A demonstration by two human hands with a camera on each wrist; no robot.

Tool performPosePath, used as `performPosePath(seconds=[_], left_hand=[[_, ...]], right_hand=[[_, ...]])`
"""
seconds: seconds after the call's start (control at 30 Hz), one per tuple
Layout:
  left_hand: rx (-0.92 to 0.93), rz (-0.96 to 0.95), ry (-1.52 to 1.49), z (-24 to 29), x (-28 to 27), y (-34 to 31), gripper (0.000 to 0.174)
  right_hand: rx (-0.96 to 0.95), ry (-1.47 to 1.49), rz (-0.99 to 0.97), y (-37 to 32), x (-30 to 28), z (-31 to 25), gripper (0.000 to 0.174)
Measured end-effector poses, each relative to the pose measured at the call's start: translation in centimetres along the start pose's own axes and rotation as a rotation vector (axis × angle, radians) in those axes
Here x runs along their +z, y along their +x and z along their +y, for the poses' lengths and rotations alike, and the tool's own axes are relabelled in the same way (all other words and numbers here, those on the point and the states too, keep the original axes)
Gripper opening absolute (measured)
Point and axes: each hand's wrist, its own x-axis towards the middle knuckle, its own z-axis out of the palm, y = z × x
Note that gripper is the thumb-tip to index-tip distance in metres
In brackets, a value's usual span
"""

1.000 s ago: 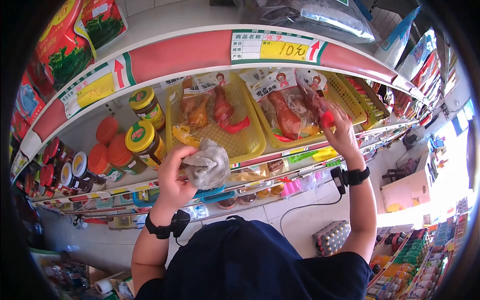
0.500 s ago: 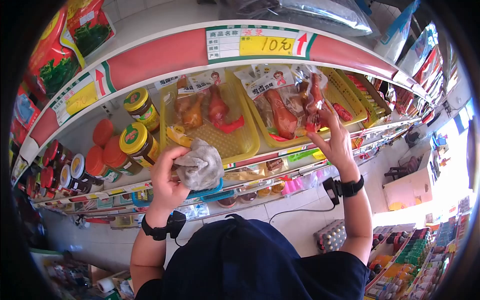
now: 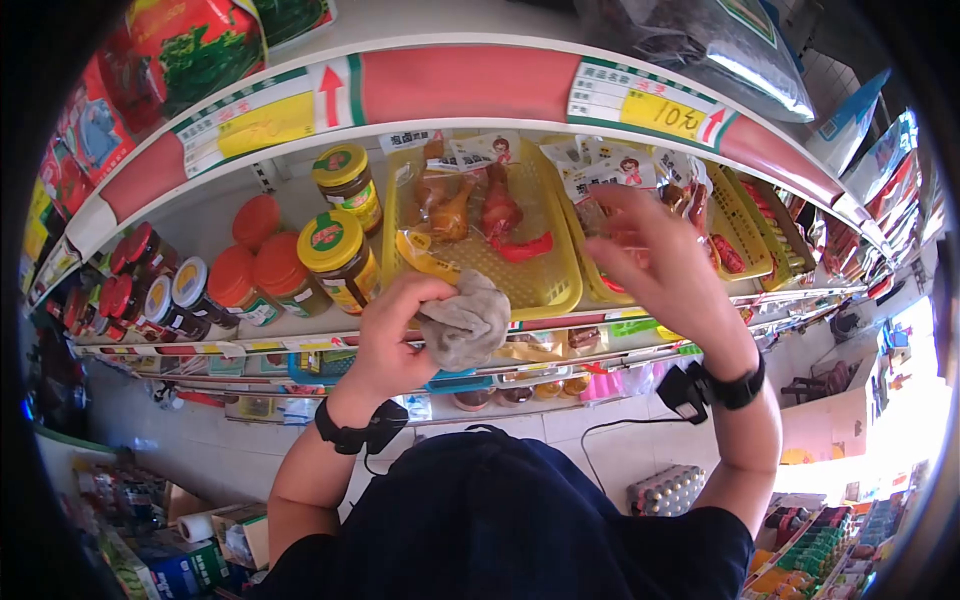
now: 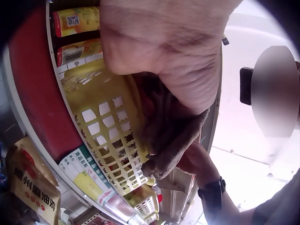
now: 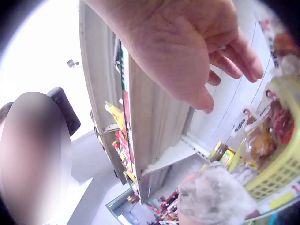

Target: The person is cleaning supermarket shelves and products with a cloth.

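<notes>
My left hand (image 3: 392, 340) grips a crumpled grey cloth (image 3: 466, 322) at the front edge of the shelf. Just behind the cloth is a yellow plastic basket (image 3: 562, 300) holding bagged drumsticks (image 3: 500, 205) and a yellow packet (image 3: 428, 257). Over a second yellow basket (image 3: 758, 264), my right hand (image 3: 672, 275) is raised with its fingers extended and nothing in them. It covers part of the bagged drumsticks there; one bag (image 3: 697, 205) shows past its fingers. In the right wrist view the thumb and fingers of the right hand (image 5: 187, 61) are spread apart, and the cloth (image 5: 213, 194) appears below.
Yellow-lidded jars (image 3: 333, 243) and red-lidded jars (image 3: 285, 270) stand left of the baskets. A red price rail (image 3: 460, 85) of the upper shelf runs above them. Farther right is a basket of small packets (image 3: 765, 215). Lower shelves hold more goods.
The right hand has let go of a bagged drumstick in the right basket and lifted away leftward. The left hand still holds the cloth. The view has shifted, moving the shelf rightward in it.
</notes>
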Motion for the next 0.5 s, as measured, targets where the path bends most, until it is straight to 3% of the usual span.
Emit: performPosePath(seconds=[0.07,0.17,0.23,0.27,0.33,0.37,0.47,0.5], left_hand=[[0.056,-0.016,0.008,0.0,-0.2,0.2,0.037],[0.075,-0.032,-0.039,-0.1,-0.4,0.2,0.037],[0.087,-0.034,-0.038,-0.3,-0.5,0.1,0.038],[0.097,-0.038,-0.036,-0.3,-0.6,0.1,0.038],[0.081,-0.031,-0.057,-0.2,-0.7,0.0,0.04],[0.055,-0.041,-0.09,-0.2,-0.7,-0.1,0.04],[0.022,-0.063,-0.142,-0.6,-0.8,-0.2,0.043],[0.051,-0.061,-0.127,-0.8,-0.9,-0.2,0.044]], right_hand=[[0.001,-0.023,-0.221,3.5,1.7,-1.2,0.051],[-0.051,0.066,-0.282,8.6,5.1,-0.8,0.064],[0.009,-0.141,-0.484,11.8,7.5,0.3,0.076],[0.0,-0.146,-0.485,12.2,8.8,0.7,0.076],[-0.284,-0.397,-0.403,12.9,10.3,-0.2,0.092],[-0.249,-0.354,-0.506,13.2,10.6,-0.4,0.102],[-0.213,-0.526,-0.558,13.5,13.7,-0.9,0.1],[-0.237,-0.637,-0.518,13.0,14.2,-1.6,0.084]])
